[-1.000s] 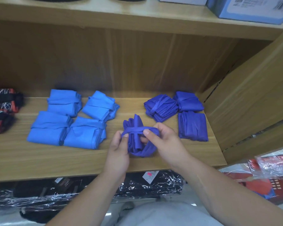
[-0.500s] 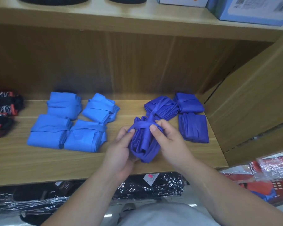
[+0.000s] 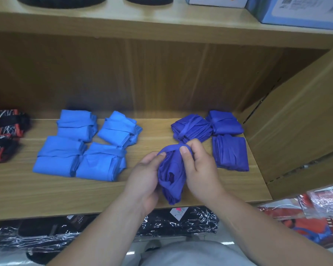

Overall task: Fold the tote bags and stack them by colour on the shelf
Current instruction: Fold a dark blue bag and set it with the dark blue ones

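Dark blue tote bag now nearer, left hand and right hand seemingly pinching its strap.

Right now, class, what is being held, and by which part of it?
Both hands hold one rolled dark blue tote bag: the left hand grips its left side, the right hand pinches the strap wrapped round its top.

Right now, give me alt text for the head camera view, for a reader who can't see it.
The left hand and right hand grip a half-bundled dark blue tote bag at the front of a wooden shelf. On it lie four folded light blue tote bags to the left and three folded dark blue tote bags to the right.
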